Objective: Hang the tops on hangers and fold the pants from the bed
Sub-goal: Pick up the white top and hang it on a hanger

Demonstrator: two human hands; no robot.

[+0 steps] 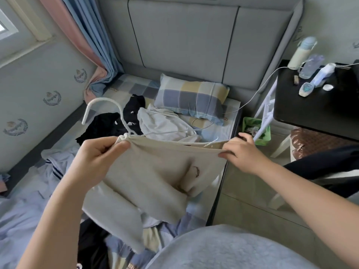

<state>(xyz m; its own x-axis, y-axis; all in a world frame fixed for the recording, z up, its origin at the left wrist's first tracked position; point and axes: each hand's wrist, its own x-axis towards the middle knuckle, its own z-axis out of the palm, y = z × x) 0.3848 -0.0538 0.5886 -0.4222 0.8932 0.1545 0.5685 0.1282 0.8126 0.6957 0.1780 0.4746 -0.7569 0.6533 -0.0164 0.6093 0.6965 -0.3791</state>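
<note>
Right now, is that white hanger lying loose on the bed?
No: the white hanger is threaded into the beige top, which the left hand and right hand hold up above the bed.

both hands [97,156] gripping beige top [155,171], white hanger [108,111] inside

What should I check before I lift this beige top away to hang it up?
1. Left hand grips the beige top beside the hanger neck: ok.
2. Right hand pinches the top's opposite edge: ok.
3. White hanger hook is free of fabric: ok.
4. Hanger's far arm is seated inside the top: not ok, it shows above the fabric edge.
5. Sleeves are untwisted: cannot tell, they hang bunched below.
6. A rail is ready to take it: cannot tell, none is in view.
</note>
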